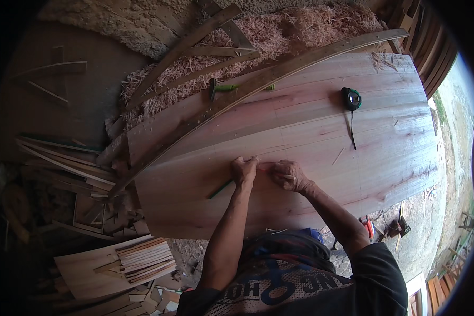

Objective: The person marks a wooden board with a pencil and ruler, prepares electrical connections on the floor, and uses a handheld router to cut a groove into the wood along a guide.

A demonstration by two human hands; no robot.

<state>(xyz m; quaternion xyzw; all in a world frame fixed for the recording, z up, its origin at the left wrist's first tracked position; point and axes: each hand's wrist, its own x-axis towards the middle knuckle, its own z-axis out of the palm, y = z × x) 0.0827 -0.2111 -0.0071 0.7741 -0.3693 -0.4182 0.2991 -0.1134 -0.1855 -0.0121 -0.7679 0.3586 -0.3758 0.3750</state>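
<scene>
A broad pale wooden panel [321, 142] with thin drawn lines lies in front of me, and both my hands rest on it near its middle. My left hand [244, 169] is closed, fingers pressed down; what is in it is hidden. Close by, my right hand [291, 176] is closed around what looks like a thin red pencil [263, 169], partly covered by the fingers. A slim dark green stick [220, 189] lies beside my left wrist and points toward that hand. Farther right sits a black and green tape measure [351, 99], a dark strap trailing from it.
A long curved wooden strip [268, 87] crosses the panel's far left part. Under it lies a green-handled hammer-like tool [226, 88]. Wood shavings [300, 29] heap behind. Stacked slats [145, 258] and offcuts fill the lower left; a red tool [369, 227] lies right of my body.
</scene>
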